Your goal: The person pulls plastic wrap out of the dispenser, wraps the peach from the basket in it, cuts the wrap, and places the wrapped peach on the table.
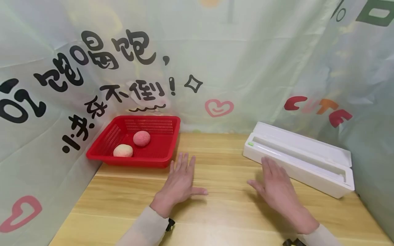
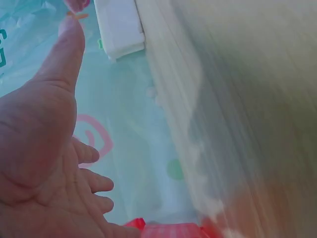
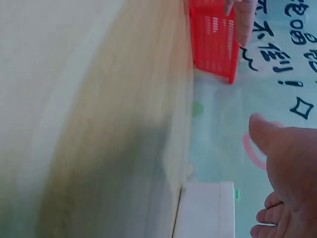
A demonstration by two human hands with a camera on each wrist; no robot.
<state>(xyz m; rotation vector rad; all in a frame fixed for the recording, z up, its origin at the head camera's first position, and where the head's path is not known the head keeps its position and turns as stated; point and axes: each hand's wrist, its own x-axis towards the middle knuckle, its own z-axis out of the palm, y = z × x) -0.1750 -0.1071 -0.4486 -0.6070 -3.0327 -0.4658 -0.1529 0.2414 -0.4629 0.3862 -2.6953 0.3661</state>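
Observation:
Over the wooden table, my left hand (image 1: 179, 184) is spread with fingers extended and thumb out to the right, holding nothing. Its fingertips point toward the near right corner of a red plastic basket (image 1: 157, 163). Inside the basket lie a pink ball (image 1: 142, 138) and a cream ball (image 1: 123, 150), both with a rough surface. My right hand (image 1: 278, 186) also has straight fingers and an empty palm, thumb pointing left. In the head view its fingertips overlap the front side of a long white box (image 1: 311, 179), whose lid (image 1: 303, 143) is raised at the back.
A clear roll (image 1: 286, 155) lies in the slot of the white box, with a small green tab (image 1: 250, 144) at its left end. Printed cloth (image 1: 240, 68) hangs behind the wooden table (image 1: 221, 212) and along both sides.

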